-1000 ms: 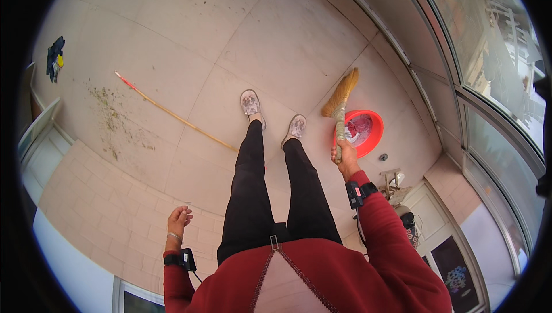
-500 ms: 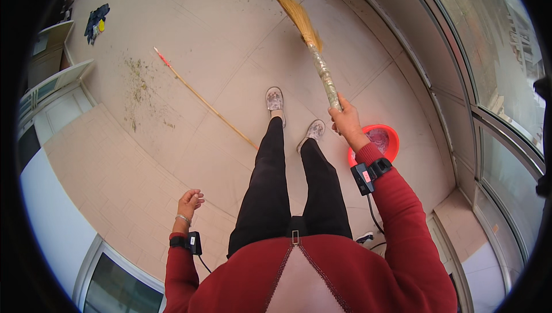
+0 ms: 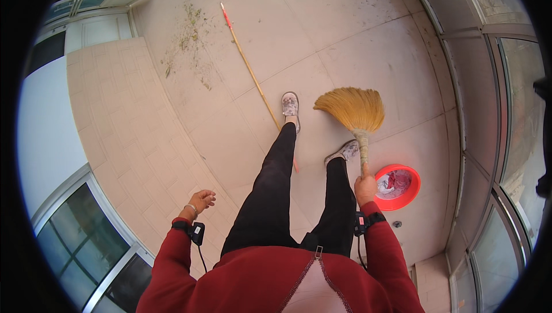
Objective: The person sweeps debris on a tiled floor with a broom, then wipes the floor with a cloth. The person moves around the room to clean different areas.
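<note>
My right hand [image 3: 365, 188] is wrapped round the handle of a straw broom [image 3: 352, 107], whose wide bristle fan spreads ahead of my right foot. The broom's pale wrapped neck passes beside my right shoe [image 3: 344, 151]. At the lower left, my left hand [image 3: 202, 199] hangs apart from everything, its fingers loosely curled but spaced, with nothing visible in them. A thin wooden stick [image 3: 249, 67] with a red end lies on the floor and runs toward my left shoe [image 3: 290, 105].
A red basin [image 3: 409, 197] with cloth in water stands right of my right hand. Scattered dry debris [image 3: 192, 39] lies on the tiles [image 3: 287, 31] at the far left. Glazed frames [image 3: 512, 111] line the right side; a window [image 3: 80, 238] is at the lower left.
My right hand has drawn the broom nearer and turned it, so its fan now shows broadside. The view has shifted, and my feet have stepped. My left hand stays free.
</note>
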`<state>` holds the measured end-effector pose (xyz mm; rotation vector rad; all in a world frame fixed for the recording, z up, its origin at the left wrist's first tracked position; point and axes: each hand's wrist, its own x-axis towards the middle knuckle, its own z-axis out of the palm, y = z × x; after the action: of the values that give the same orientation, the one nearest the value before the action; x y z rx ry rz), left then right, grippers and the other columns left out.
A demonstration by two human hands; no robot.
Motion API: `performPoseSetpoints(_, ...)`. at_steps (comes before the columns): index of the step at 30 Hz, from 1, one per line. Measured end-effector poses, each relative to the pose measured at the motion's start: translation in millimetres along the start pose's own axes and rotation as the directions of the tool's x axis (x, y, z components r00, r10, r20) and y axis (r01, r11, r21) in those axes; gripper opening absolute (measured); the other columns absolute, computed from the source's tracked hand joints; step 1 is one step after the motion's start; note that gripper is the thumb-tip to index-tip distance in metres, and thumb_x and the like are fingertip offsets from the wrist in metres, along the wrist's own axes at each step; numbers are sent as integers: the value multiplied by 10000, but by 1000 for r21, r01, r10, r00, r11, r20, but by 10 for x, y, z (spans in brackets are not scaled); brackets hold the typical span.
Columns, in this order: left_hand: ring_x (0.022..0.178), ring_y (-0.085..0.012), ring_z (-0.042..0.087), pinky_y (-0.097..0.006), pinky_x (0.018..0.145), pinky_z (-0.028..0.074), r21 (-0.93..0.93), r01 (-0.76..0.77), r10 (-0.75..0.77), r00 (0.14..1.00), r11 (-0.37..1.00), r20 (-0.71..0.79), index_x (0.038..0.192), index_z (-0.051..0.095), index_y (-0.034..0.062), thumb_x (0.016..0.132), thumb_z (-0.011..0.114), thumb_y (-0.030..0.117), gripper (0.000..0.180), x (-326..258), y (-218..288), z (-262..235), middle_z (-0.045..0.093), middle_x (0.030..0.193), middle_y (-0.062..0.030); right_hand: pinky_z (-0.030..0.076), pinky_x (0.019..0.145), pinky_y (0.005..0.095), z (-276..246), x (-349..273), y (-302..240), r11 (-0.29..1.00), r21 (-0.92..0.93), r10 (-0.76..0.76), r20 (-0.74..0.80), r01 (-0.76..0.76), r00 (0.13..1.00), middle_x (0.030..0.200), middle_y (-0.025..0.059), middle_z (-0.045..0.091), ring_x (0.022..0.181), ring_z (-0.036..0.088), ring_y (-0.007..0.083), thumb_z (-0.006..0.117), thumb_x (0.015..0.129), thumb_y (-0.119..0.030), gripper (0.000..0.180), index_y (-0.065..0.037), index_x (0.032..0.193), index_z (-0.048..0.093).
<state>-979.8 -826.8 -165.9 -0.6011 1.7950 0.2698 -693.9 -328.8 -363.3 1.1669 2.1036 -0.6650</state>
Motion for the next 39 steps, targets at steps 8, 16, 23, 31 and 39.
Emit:
performPoseSetpoints(8,890,-158,673,-303,768,517,-103,-177,175,984,979,-22,1159,622,81,962,554,179,230,618,834,-1044,694,1055,-62,525,758,498,-676,1533,-2049,982,165,104,-65,-92,992,888,223,686,843,668,390,595,811,-156,530,-150,1339,553)
performPoseSetpoints(16,866,-148,674,-264,730,514,-198,-240,224,969,950,-101,1150,628,84,958,548,166,224,618,1273,-2200,692,1043,-53,530,762,484,-1795,2233,-3154,955,259,-67,-275,142,959,921,205,693,863,667,387,583,813,-168,523,-195,1336,569)
performPoseSetpoints(23,873,-149,671,-281,744,513,-234,-235,219,971,943,-95,1145,629,80,958,548,167,222,422,1166,-2617,694,1032,-42,374,401,243,-2347,946,-2397,382,903,305,79,-198,949,689,13,506,467,443,78,578,908,-111,661,-177,1516,327)
performPoseSetpoints(31,892,-169,677,-309,771,526,-245,-163,118,975,956,-189,1162,625,85,960,536,179,241,215,2123,-2401,695,1051,-67,454,454,210,-2449,2569,-2016,-494,739,264,629,-458,731,663,9,514,538,514,97,557,916,-172,118,-127,982,471)
performPoseSetpoints(39,891,-169,675,-279,749,512,-227,-165,160,986,960,-41,1177,619,61,948,569,161,255,-62,3619,-1640,691,1058,-79,411,452,243,-3648,4303,-3720,-136,830,-17,544,-541,839,701,25,526,531,495,100,563,895,-123,192,-191,1058,489)
